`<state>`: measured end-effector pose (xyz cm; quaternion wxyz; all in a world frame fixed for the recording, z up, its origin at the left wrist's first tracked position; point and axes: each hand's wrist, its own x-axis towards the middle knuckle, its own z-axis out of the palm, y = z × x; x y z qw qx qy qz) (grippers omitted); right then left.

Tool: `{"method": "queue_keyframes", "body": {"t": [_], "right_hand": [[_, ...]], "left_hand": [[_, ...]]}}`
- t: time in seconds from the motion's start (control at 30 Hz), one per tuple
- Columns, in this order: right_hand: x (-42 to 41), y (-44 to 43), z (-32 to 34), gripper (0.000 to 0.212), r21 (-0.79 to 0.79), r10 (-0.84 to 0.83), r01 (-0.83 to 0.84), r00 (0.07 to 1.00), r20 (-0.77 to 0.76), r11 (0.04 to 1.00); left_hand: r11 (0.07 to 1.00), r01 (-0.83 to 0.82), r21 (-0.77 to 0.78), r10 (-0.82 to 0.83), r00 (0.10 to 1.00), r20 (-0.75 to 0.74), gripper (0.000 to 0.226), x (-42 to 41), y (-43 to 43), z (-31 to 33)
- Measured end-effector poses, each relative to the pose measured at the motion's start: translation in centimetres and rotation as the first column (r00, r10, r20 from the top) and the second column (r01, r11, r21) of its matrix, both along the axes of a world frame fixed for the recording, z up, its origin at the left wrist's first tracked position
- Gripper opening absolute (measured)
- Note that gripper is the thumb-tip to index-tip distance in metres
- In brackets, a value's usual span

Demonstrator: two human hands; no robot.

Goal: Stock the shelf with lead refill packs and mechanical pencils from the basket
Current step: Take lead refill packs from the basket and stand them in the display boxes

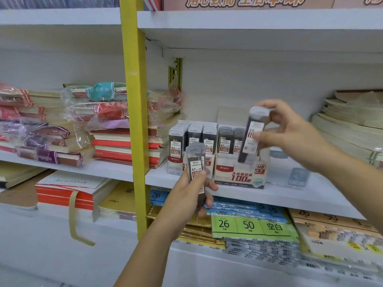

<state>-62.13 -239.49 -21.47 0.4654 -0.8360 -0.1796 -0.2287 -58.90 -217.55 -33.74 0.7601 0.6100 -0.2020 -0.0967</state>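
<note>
left hand (187, 195) is closest to us, just in front of the 0.7 box (240, 177) and a bit to its left. its fingers are curled round a lead refill pack (195, 162), held up on end with the 0.7 label facing us. it may be a small bunch of packs, but i cannot tell for sure. i think this is the waiting hand. it holds the next pack ready so nobody has to reach for the basket, which we cannot see.

right hand (290, 129) is above the right side of the 0.7 box. its thumb and fingers pinch a second refill pack (251, 133) near the top. this pack leans, with its bottom end down at the open top of the box, on the right. holding it high leaves the bottom free to slide in beside the packs standing there.

the 0.5 box (176, 162) sits right against the left side of the 0.7 box and looks full. the waiting pack says 0.7, so it belongs in the 0.7 box, not next door.

further left of the 0.7 box, past the yellow post (134, 100), lie piles of notebooks (124, 141). no mechanical pencils show.
</note>
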Motion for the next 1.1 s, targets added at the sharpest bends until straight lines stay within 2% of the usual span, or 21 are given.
{"method": "queue_keyframes", "body": {"t": [0.13, 0.3, 0.43, 0.93, 1.03, 1.1], "right_hand": [[1.7, 1.0, 1.4, 0.043, 0.052, -0.061, 0.054, 0.988, 0.139, 0.997], [4.3, 4.7, 1.4, 0.035, -0.145, -0.114, 0.149, 0.967, 0.228, 0.978], [5.8, 7.0, 0.4, 0.033, -0.304, -0.139, 0.201, 0.967, 0.214, 0.931], [7.7, 8.7, 0.4, 0.033, -0.318, -0.21, 0.243, 0.968, 0.134, 0.916], [7.8, 9.1, -0.6, 0.034, -0.383, -0.213, 0.23, 0.973, 0.086, 0.895], [8.0, 9.4, -1.7, 0.031, -0.47, -0.233, 0.259, 0.966, 0.114, 0.844]], "left_hand": [[0.997, -0.08, -0.009, 0.08, 0.997, -0.021, 0.017, 0.4, 0.6, 0.0], [0.98, -0.176, -0.094, 0.174, 0.984, -0.025, 0.011, 1.0, 2.3, -0.4], [0.965, -0.208, -0.162, 0.201, 0.978, -0.057, 0.013, 1.3, 3.7, -0.5], [0.951, -0.261, -0.169, 0.254, 0.965, -0.062, 0.014, 1.5, 6.6, -0.7], [0.953, -0.254, -0.166, 0.249, 0.967, -0.051, 0.013, 1.3, 6.7, -0.6], [0.955, -0.25, -0.161, 0.245, 0.968, -0.049, 0.013, 1.3, 6.7, -0.6]]}}
